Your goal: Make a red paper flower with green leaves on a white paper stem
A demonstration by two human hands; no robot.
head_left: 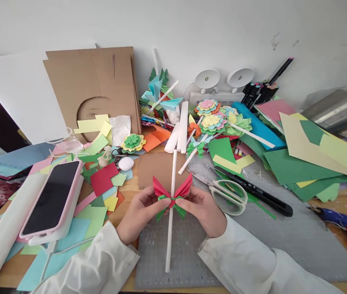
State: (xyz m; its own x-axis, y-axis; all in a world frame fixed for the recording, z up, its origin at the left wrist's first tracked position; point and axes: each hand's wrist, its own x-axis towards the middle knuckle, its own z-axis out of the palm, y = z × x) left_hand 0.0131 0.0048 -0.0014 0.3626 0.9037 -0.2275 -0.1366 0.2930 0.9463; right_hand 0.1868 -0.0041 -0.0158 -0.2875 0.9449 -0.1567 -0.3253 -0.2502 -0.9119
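Note:
A folded red and green paper butterfly sits across a rolled white paper stick, about halfway along it. My left hand pinches the butterfly's left half, thumb on the green part close to the stick. On the other side my right hand grips the right half in the same way, thumbs nearly meeting at the centre. The fingers behind the paper are partly hidden. Beneath both hands lies a grey cutting mat. Scissors with pale handles rest just right of my right hand.
A black utility knife lies beyond the scissors, and a blue glue gun at the right edge. Left stands a phone among paper scraps. Paper flowers, white paper rolls and cardboard sheets line the back.

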